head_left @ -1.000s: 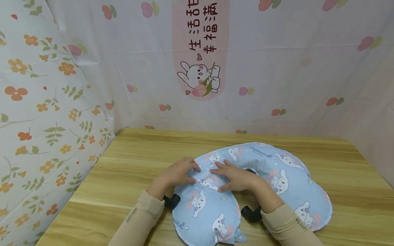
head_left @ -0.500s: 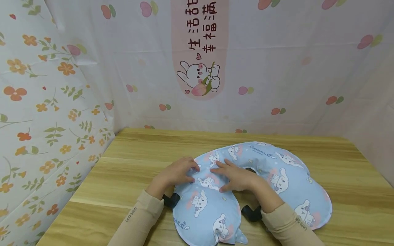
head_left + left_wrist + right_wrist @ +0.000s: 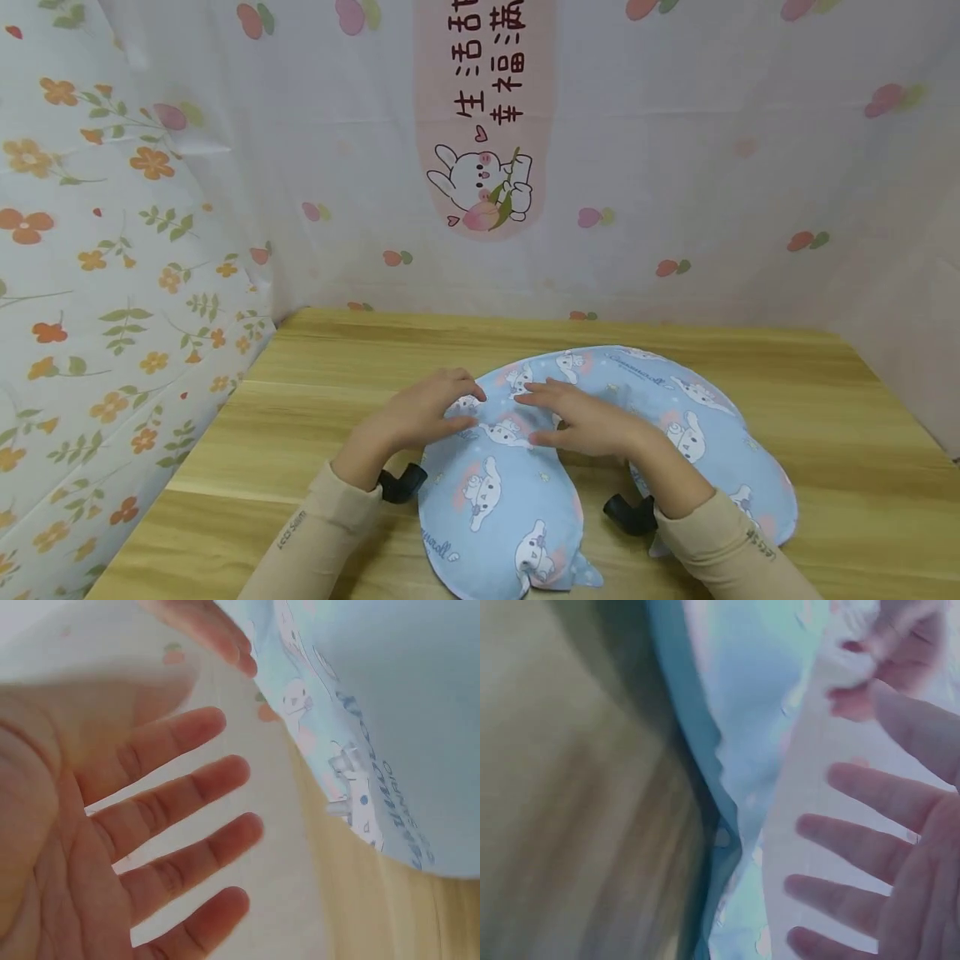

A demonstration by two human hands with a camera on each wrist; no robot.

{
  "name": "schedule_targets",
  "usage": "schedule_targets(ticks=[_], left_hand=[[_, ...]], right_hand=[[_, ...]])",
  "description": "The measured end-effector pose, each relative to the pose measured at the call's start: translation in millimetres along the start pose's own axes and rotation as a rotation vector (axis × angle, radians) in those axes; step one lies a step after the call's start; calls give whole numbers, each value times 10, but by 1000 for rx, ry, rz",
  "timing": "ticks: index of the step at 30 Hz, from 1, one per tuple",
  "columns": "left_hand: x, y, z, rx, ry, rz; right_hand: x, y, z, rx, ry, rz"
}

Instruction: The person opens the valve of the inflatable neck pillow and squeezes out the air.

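Observation:
A light blue U-shaped neck pillow (image 3: 517, 492) printed with white cartoon dogs lies on the table, its curve toward the back. My left hand (image 3: 423, 412) is over the outer edge of its left arm, fingers spread and gently bent. Facing it, my right hand (image 3: 588, 421) is over the inner side of the same arm, fingers spread. In the left wrist view, the left fingers (image 3: 202, 784) are apart from the pillow (image 3: 360, 750) with nothing in them. The right wrist view likewise has bare, parted right fingers (image 3: 855, 844) in front of the pillow (image 3: 757, 705).
The wood-grain table (image 3: 315, 392) extends around the pillow. White patterned cloth (image 3: 675, 167) hangs behind it, and a flowered cloth (image 3: 142, 250) hangs on the left. Black curved pieces stick out at both wrists, such as the left one (image 3: 405, 483).
Both hands have risen off the pillow's left arm; the left has shifted up and left, the right up and slightly right. The pillow's right arm has shifted slightly left in view.

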State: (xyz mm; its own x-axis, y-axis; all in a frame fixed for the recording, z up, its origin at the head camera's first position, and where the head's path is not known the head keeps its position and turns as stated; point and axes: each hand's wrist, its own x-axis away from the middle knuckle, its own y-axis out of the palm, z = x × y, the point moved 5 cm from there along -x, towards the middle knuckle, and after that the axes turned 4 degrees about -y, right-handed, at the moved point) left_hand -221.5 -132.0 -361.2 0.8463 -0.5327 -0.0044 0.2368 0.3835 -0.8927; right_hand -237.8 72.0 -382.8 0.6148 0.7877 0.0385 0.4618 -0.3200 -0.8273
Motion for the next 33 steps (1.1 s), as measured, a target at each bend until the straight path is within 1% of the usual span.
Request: schedule_targets(ticks=[3, 5, 7, 9, 11, 15, 19, 24, 30, 33], left_hand=[[122, -47, 52, -83, 42, 60], [205, -47, 69, -122, 48, 71], [286, -30, 74, -138, 42, 52], [362, 1, 69, -141, 32, 13], [437, 27, 64, -129, 21, -26], [547, 98, 41, -114, 3, -79], [598, 172, 20, -81, -22, -106], [619, 275, 22, -40, -45, -142], [623, 455, 67, -74, -38, -208], [634, 536, 72, -101, -62, -252]], right_hand=[[38, 15, -88, 37, -12, 10], [84, 41, -136, 64, -19, 6], [136, 70, -172, 94, -11, 0], [179, 92, -203, 111, -15, 1], [210, 115, -228, 118, -15, 2], [244, 162, -258, 117, -23, 3], [265, 210, -259, 128, -39, 0], [270, 284, -253, 96, -59, -27], [281, 365, -238, 63, -41, -81], [288, 399, -227, 67, -22, -110]])
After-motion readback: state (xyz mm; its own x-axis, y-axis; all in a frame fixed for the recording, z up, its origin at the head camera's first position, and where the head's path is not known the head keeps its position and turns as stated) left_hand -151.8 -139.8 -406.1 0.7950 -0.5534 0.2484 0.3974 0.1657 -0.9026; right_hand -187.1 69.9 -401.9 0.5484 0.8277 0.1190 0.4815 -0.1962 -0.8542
